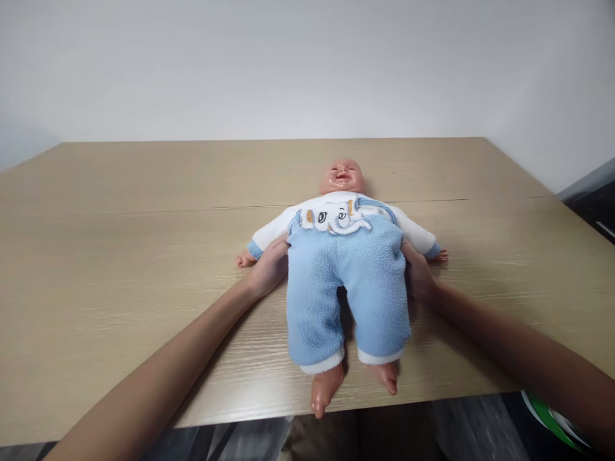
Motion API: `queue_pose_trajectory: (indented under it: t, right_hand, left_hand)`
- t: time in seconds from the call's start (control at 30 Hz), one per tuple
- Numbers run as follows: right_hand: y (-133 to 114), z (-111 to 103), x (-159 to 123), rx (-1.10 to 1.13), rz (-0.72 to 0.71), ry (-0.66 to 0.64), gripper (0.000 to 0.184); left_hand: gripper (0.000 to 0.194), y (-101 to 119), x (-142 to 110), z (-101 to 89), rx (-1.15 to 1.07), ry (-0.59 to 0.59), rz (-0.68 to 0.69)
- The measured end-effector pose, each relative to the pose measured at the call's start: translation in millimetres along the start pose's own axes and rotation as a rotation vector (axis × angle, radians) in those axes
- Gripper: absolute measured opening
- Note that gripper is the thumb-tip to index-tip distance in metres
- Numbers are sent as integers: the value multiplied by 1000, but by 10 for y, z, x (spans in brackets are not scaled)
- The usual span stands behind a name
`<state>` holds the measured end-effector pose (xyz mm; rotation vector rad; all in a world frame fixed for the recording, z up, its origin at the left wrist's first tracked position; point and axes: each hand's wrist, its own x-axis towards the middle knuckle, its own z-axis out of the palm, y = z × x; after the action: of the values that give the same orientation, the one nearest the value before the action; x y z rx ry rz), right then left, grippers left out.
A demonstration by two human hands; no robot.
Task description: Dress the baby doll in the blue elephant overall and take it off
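Both sides of a baby doll (pixel 314 288) held at once, at the waist

Behind everything rises a pale wall (pixel 269 70), with a wood-grain worktop (pixel 120 256) in front of it. The doll lies face up there, near the middle of the front part, its head (pixel 343 175) towards the wall and its feet towards the person. The work in hand looks like a two-sided hold on the doll; from this position, any shift of it would call for an even grip left and right, so that the body does not twist and the head is not dragged

Two bare forearms come in from the lower corners and slant inwards, one on each side of the doll. The left hand (pixel 270 266) grasps the side of the waist with its fingers against the blue fleece trousers (pixel 379 288); the right hand (pixel 419 272) mirrors it on the other side, partly behind the cloth. How tightly either one grips is hard to tell, since the fabric hides the fingertips

White sleeves (pixel 273 232) spread outwards beyond the hands. Across the chest is an elephant patch (pixel 331 219), and below the white cuffs show two bare feet (pixel 327 388), the one on the person's left reaching the near edge of the worktop in this view
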<state>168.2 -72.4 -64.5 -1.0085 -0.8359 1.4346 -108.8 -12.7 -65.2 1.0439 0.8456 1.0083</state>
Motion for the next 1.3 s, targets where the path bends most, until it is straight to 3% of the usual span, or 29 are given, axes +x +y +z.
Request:
queue_pose_trajectory:
  t: [0.2,0.33,0.43,0.6,0.73,0.87,1.03,1.17,1.3]
  right_hand:
    - [-10,7,72,35,-133,-14,27]
    - [-83,-38,126,-54,-176,-44,23]
    - [-116,-67,224,-144,-192,-67,18]
    - [-61,-192,405,-234,-179,-123,23]
    - [-40,-380,397,-562,-243,-155,45]
    - [-10,-389,344,-481,-201,-133,45]
    - [134,-191,324,-22,-31,-100,35]
    - [169,-143,303,-1,-33,-85,37]
    - [130,-149,288,-11,-37,-75,38]
  left_hand:
    - [24,44,24,-156,-6,-100,109]
    - [34,37,37,-252,106,-71,242]
    - [37,66,59,-200,163,-31,306]
    - [47,65,113,-131,191,66,230]
    - [51,73,120,-290,382,-22,186]
    - [46,126,100,-409,532,-96,216]
    - [47,14,53,-245,236,-13,127]
    - [58,-119,34,-33,-43,113,92]
    - [50,-149,54,13,-95,111,72]
